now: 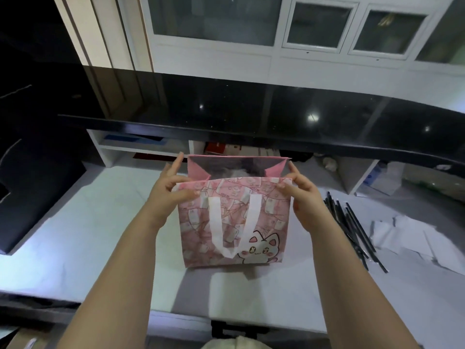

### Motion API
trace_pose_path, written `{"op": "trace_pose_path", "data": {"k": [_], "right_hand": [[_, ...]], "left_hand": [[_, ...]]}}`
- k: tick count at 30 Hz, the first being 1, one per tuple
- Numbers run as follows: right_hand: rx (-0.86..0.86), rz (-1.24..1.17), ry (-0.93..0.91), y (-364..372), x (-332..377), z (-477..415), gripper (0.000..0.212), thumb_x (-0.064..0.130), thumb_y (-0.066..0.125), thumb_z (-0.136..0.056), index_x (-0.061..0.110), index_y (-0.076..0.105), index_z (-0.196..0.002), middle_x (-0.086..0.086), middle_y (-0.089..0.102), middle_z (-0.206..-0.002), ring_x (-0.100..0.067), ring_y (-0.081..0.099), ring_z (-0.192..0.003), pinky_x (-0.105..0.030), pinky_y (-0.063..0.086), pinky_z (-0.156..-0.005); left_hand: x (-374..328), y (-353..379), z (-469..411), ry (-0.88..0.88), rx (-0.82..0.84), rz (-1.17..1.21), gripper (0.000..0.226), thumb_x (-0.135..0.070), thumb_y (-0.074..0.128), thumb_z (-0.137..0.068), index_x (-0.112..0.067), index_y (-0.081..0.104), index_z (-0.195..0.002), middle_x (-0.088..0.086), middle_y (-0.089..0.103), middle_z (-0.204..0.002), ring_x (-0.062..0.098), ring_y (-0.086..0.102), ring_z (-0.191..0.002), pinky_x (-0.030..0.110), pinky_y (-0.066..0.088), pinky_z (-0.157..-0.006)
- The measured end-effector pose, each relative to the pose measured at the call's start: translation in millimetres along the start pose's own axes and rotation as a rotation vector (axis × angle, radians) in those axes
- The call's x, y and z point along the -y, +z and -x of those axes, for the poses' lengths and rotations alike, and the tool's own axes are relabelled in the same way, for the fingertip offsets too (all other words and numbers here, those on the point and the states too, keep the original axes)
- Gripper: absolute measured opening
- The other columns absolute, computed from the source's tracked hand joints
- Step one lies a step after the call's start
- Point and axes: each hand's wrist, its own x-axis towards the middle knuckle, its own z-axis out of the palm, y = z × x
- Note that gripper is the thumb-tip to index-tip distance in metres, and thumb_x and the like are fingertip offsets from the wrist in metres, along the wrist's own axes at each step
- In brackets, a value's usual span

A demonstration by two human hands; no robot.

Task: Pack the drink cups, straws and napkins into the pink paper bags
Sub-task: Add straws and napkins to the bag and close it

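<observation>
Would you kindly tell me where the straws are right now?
Head view, right side: the straws lie loose on the white counter, between the pink bag and the napkins.

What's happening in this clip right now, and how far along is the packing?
A person holds a pink paper bag upright on the white counter, its mouth open; the left hand and right hand each pinch a top corner of its near side. Black straws and white napkins lie loose on the counter to the bag's right, not yet packed. Something pale shows inside the bag, but what it is cannot be told. No drink cup is plainly visible.
</observation>
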Motion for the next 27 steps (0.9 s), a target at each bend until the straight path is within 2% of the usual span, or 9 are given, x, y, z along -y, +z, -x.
{"op": "trace_pose_path", "data": {"k": [3,4,6,10,14,16,19,24,27], "right_hand": [[0.095,-0.051,0.032,-2,1,-11,0.02,0.016,0.076,-0.071,0.011,0.057,-0.071,0.018,0.044,-0.147,-0.027,0.054,-0.124,-0.036,0.051,-0.081],[0.101,-0.061,0.034,-1,1,-13,0.021,0.016,0.075,-0.071,0.009,0.056,-0.072,0.015,0.046,-0.145,-0.029,0.057,-0.119,-0.035,0.052,-0.077],[0.059,-0.074,0.013,0,-1,-15,0.016,0.011,0.071,-0.075,0.005,0.057,-0.078,0.003,0.052,-0.142,-0.027,0.062,-0.106,-0.03,0.054,-0.07],[-0.047,-0.078,-0.021,1,-8,-13,0.013,0.002,0.068,-0.082,-0.003,0.057,-0.088,-0.016,0.059,-0.129,-0.025,0.067,-0.089,-0.031,0.056,-0.067],[-0.147,-0.072,-0.053,5,-11,-6,0.017,0.001,0.068,-0.084,-0.006,0.062,-0.098,-0.007,0.07,-0.093,-0.018,0.069,-0.078,-0.027,0.056,-0.065],[-0.204,-0.066,-0.081,8,-14,-3,0.016,0.002,0.07,-0.083,-0.001,0.065,-0.098,-0.002,0.072,-0.084,-0.015,0.069,-0.075,-0.025,0.056,-0.064],[-0.268,-0.06,-0.104,10,-16,-1,0.017,0.004,0.073,-0.081,0.001,0.067,-0.096,-0.004,0.071,-0.084,-0.016,0.069,-0.075,-0.025,0.057,-0.065],[-0.317,-0.027,-0.128,11,-16,1,0.012,0.006,0.076,-0.078,0.012,0.066,-0.081,0.002,0.069,-0.075,-0.011,0.065,-0.07,-0.024,0.056,-0.065],[-0.33,-0.027,-0.15,13,-17,3,0.014,0.006,0.077,-0.079,0.015,0.066,-0.079,0.005,0.069,-0.072,-0.01,0.064,-0.069,-0.024,0.056,-0.065]], "left_hand": [[-3,-1,-10,-0.036,0.045,0.093,0.041,-0.032,0.082,-0.054,-0.008,0.077,-0.087,-0.038,0.045,-0.135,0.015,0.045,-0.133,0.04,0.051,-0.091],[-4,1,-11,-0.051,0.036,0.109,0.041,-0.028,0.082,-0.054,-0.004,0.076,-0.088,-0.037,0.049,-0.13,0.014,0.052,-0.125,0.033,0.052,-0.082],[-5,3,-13,-0.061,0.001,0.123,0.042,-0.026,0.083,-0.052,-0.001,0.075,-0.085,-0.027,0.057,-0.123,0.016,0.06,-0.114,0.031,0.052,-0.075],[-3,7,-13,-0.062,-0.061,0.169,0.021,-0.006,0.085,-0.066,-0.009,0.078,-0.086,-0.004,0.065,-0.113,0.026,0.064,-0.107,0.038,0.057,-0.075],[0,17,-9,-0.048,-0.132,0.205,0.027,-0.005,0.082,-0.069,-0.01,0.076,-0.094,0.006,0.071,-0.107,0.027,0.068,-0.1,0.04,0.059,-0.079],[1,23,-6,-0.059,-0.173,0.218,0.026,-0.001,0.08,-0.074,-0.012,0.075,-0.098,0.008,0.073,-0.101,0.026,0.07,-0.095,0.041,0.06,-0.078],[-1,27,-3,-0.052,-0.214,0.225,0.026,0.001,0.079,-0.075,-0.011,0.075,-0.097,0.009,0.074,-0.097,0.023,0.072,-0.089,0.037,0.06,-0.075],[-6,17,5,-0.054,-0.236,0.266,0.021,-0.002,0.08,-0.069,-0.01,0.073,-0.087,-0.004,0.075,-0.082,0.013,0.071,-0.079,0.024,0.056,-0.067],[-6,9,9,-0.041,-0.243,0.251,0.025,-0.009,0.081,-0.062,-0.011,0.069,-0.084,0.001,0.073,-0.083,0.018,0.069,-0.082,0.029,0.058,-0.071]]}}
